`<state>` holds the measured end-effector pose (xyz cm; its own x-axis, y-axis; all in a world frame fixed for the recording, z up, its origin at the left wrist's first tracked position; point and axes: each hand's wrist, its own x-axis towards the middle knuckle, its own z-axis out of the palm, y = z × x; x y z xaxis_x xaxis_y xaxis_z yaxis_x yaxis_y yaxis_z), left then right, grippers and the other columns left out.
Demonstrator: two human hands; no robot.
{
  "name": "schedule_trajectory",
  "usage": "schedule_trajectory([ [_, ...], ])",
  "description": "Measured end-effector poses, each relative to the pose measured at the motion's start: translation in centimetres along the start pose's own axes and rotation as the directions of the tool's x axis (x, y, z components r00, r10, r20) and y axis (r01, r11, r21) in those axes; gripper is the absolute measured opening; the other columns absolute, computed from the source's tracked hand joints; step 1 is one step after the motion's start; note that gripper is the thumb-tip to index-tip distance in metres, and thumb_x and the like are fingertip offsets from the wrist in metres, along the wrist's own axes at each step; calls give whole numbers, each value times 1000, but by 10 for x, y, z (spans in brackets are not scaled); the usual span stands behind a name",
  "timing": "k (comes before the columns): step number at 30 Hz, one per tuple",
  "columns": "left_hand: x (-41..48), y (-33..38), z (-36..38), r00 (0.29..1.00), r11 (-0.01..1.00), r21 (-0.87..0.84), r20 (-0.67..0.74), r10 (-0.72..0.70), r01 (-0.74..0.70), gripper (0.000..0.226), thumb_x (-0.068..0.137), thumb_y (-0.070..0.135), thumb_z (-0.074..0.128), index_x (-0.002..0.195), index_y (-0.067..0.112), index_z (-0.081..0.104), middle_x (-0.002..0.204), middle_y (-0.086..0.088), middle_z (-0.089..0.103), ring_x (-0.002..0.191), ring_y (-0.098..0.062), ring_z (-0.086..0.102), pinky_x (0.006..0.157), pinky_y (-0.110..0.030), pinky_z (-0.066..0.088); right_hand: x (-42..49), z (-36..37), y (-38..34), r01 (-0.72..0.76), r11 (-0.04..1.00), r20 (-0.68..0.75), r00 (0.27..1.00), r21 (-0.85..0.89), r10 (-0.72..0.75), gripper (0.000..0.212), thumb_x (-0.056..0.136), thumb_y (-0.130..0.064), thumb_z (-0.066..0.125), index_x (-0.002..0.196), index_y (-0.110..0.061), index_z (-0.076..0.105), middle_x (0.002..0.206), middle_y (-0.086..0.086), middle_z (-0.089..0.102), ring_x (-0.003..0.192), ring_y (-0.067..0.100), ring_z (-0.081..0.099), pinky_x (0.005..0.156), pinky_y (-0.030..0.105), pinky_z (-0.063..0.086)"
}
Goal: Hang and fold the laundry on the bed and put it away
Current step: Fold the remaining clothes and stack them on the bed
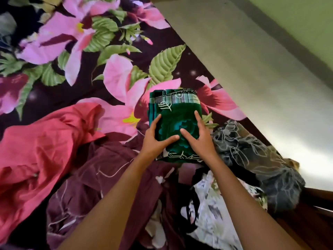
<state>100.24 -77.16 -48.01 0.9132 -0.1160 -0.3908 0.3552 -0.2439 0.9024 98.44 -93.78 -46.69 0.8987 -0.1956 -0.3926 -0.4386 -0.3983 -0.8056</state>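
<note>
Step in hand, as we read it: finishing the fold on the green printed cloth (173, 109). It's already a compact rectangle on the floral bed sheet (90, 51), near the bed's right edge, with the floor (252, 60) just beyond.

Left hand (156, 139) lies along the bundle's left side and right hand (200, 139) along its right. Fingers are straight and spread, and both thumbs reach inward across the top until they almost meet. That's a flat press, not a pinch, and nothing is held inside either hand.

The near edge is behind our wrists, so we can't tell whether it sits on the sheet or on the maroon garment (100, 168).

To do it well:
- Press flat from the centre outward so trapped air leaves and the layers seat.
- Square the side edges with the finger lengths. The banded hem at the far end looks aligned, so we use it as the reference.
- To lift, slide fingers under both sides together. A one-sided lift will likely let the layers fan open.
- Park it on bare sheet, away from the loose pile. The bed edge is close, so we bias left.

Unfolded and nearby: pink garment (36, 150) to the left, grey floral garment (252, 159) to the right, white printed garment (216, 213) close to us. Most of the task looks outstanding, and nothing is hung or put away in this view.
</note>
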Motion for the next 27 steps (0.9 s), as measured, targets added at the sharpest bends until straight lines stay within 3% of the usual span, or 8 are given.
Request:
schedule_trajectory([
  [2,26,-34,9,997,984,173,60,-49,38,102,52,63,80,140,31,38,139,-5,46,127,-17,46,106,-36,40,25,11,25,-146,971,97,981,-190,167,73,90,-46,55,149,-41,12,155,18,11,142,32,21,111,39,26],
  [6,36,-85,20,990,924,378,93,-104,62,79,76,38,75,143,34,32,144,-11,39,133,-25,38,103,-31,34,34,30,55,-230,890,195,925,-394,326,70,96,-49,42,148,-43,-3,155,20,-19,141,41,20,109,43,30],
  [11,21,-82,18,996,920,392,76,-55,21,74,82,33,70,144,30,31,148,-7,35,136,-20,35,104,-27,31,22,30,48,-216,897,149,945,-386,292,67,97,-46,42,149,-41,0,156,19,-13,142,41,16,108,45,31],
  [15,-6,-63,7,1000,884,468,-29,-11,24,46,82,18,69,126,13,57,122,-17,55,113,-27,52,86,-16,32,-1,29,30,-276,881,82,940,-384,330,65,97,-38,46,151,-27,12,155,23,-1,140,38,19,106,42,32],
  [18,-38,-51,-12,995,881,473,-74,73,-29,24,80,6,68,104,5,67,108,-16,59,102,-26,57,80,-6,32,-28,38,16,-195,898,53,971,-394,234,52,94,-29,54,141,-12,37,149,21,15,137,38,24,106,37,31],
  [20,-67,-51,-29,991,859,510,-89,95,-36,22,76,1,68,98,4,68,103,-13,59,99,-27,58,81,-11,33,-52,54,8,-130,908,126,973,-398,194,45,93,-27,56,133,-9,45,144,18,22,130,36,34,102,35,34],
  [24,-129,-67,-62,972,811,585,-195,128,11,23,70,9,62,91,1,67,95,-17,59,91,-36,59,82,-27,40,-102,97,-3,-8,919,308,941,-393,139,55,83,-23,70,131,-8,48,132,19,34,126,35,39,105,30,30],
  [27,-168,-87,-84,928,738,663,-341,149,125,36,71,31,61,96,6,66,101,-18,58,90,-38,59,75,-42,51,-134,132,-2,145,871,423,903,-470,78,77,76,-28,76,140,-16,35,141,20,23,133,36,29,111,35,27],
])
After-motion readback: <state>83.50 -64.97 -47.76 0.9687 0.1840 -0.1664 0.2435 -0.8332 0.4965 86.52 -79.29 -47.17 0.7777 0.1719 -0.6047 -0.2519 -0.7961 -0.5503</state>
